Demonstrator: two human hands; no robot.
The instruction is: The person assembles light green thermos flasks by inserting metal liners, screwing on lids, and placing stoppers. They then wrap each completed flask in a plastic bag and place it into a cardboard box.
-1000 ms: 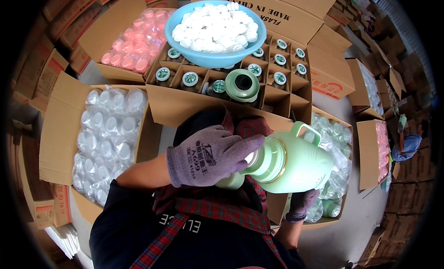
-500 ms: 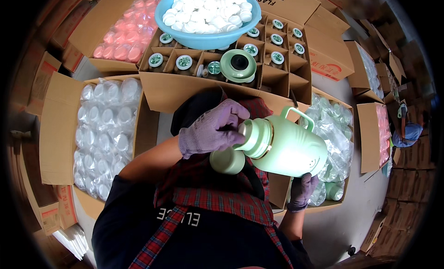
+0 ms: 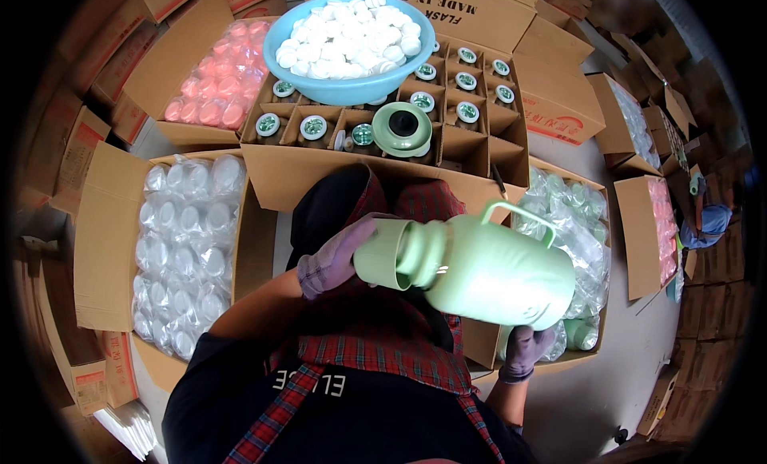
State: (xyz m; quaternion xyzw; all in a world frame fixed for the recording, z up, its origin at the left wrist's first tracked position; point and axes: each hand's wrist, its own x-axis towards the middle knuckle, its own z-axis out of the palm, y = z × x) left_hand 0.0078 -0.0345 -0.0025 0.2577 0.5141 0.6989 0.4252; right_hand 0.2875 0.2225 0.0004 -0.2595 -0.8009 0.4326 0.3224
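At frame centre, the left hand (image 3: 339,260) grasps the green cup (image 3: 382,253) at the mouth end of the near-horizontal green flask (image 3: 507,268); the right hand (image 3: 527,350) grips its base; capping appears in hand, the next move calling for coaxial alignment; beyond, upper centre, stands the divided carton (image 3: 307,164)

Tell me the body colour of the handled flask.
Pale green; the flask shows best in the head view.
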